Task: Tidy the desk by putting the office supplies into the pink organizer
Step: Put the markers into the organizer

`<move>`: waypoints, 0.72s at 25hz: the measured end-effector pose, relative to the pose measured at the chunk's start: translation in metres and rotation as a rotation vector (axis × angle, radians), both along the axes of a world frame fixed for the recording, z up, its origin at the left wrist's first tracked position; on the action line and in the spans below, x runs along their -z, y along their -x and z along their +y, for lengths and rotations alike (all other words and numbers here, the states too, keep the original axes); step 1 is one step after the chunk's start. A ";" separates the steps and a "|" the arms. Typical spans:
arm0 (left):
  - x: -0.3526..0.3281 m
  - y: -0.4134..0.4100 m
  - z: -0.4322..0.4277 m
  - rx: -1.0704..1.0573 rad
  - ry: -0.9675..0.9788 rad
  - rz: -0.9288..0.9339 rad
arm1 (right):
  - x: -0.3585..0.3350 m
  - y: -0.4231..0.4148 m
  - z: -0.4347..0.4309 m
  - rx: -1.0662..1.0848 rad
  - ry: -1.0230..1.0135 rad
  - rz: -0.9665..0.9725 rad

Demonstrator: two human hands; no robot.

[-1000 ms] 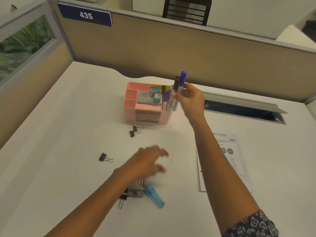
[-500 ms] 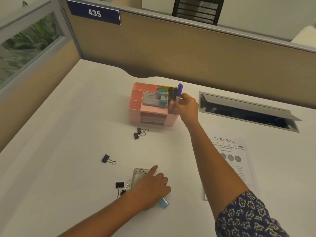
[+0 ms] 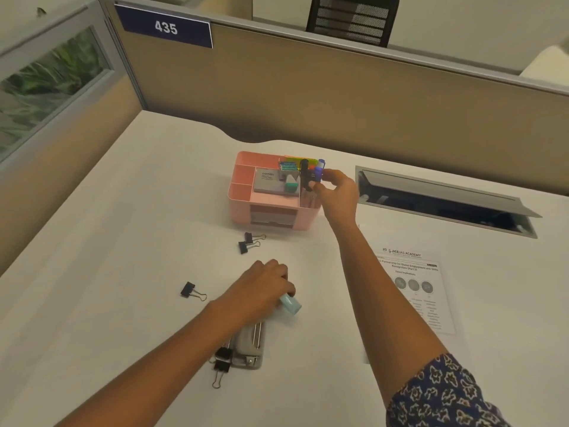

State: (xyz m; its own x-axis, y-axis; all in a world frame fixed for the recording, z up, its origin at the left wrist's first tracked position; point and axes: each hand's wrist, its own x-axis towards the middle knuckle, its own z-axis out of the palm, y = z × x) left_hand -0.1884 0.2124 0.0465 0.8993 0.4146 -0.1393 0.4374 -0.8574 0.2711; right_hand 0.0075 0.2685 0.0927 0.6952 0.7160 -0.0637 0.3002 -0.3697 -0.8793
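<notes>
Pink plastic first: your pink organizer (image 3: 304, 218) sits toward the back of the desk (image 3: 123, 241), and it is already partly filled. A grey box (image 3: 268, 181) and a small green block (image 3: 291, 184) lie in its middle tray. The pens (image 3: 308, 177) stand in its right-hand compartment. Your right hand (image 3: 337, 195) is at their tops, fingertips pinching the blue-capped one, so I judge that load seated but not released.

Your left hand (image 3: 261, 288) is curled round a pale blue item (image 3: 291, 303) low over the desk, likely the next thing to go in.

What is left, as I read it:
- two binder clips (image 3: 248, 241) just in front of the organizer
- a lone clip (image 3: 187, 289) further left
- the grey hole punch (image 3: 249, 343), with more clips (image 3: 222, 359) touching it

A printed sheet (image 3: 415, 285) lies to your right. Roughly half is done.
</notes>
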 end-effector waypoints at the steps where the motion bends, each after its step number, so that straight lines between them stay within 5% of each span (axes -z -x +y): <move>1: -0.003 0.000 0.006 -0.040 0.021 0.000 | 0.000 -0.002 -0.002 0.028 -0.015 0.000; 9: -0.047 0.004 0.052 -0.323 0.125 -0.113 | -0.009 0.010 -0.024 -0.029 -0.067 -0.012; 18: -0.083 0.012 0.100 -0.556 0.139 -0.298 | -0.032 0.048 -0.019 -0.573 0.100 0.019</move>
State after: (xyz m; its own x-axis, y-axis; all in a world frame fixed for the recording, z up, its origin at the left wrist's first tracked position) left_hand -0.2001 0.3122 0.1291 0.5638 0.8259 -0.0026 0.6949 -0.4727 0.5419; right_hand -0.0403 0.2498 0.1251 0.1963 0.9676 -0.1591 0.4617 -0.2343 -0.8556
